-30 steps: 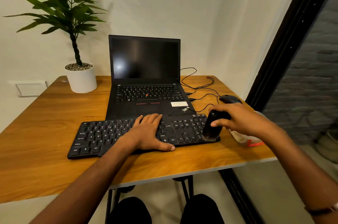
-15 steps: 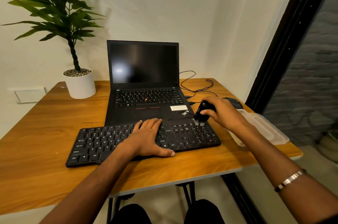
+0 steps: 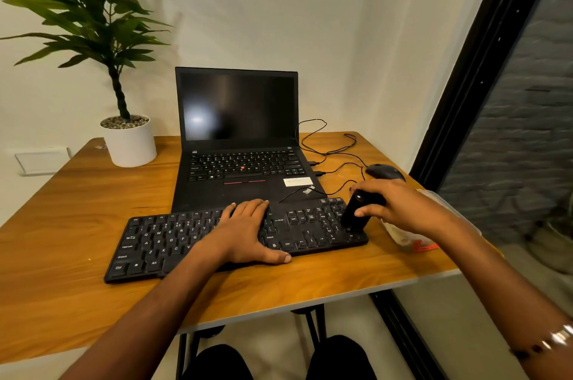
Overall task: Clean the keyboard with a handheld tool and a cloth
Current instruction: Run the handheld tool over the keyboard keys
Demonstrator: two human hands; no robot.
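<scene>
A: How far had the cleaning advanced?

B: By my judgement, the tool stage was under way. The right hand [image 3: 400, 206] grasped a dark handheld tool [image 3: 356, 213], fingers wrapped round its body, its lower end on the number-pad keys. No cloth could be identified, so wiping probably remained.

A: And the other hand?

B: The left hand [image 3: 248, 232] lay flat with straight fingers on the middle keys, holding nothing and steadying the board.

A: How did the keyboard [image 3: 173, 243] appear, and where was it?

B: Black, full-size, white legends; it lay on the wooden table [image 3: 62, 224], just in front of the laptop [image 3: 238, 137]. Dust was too fine to judge.
</scene>
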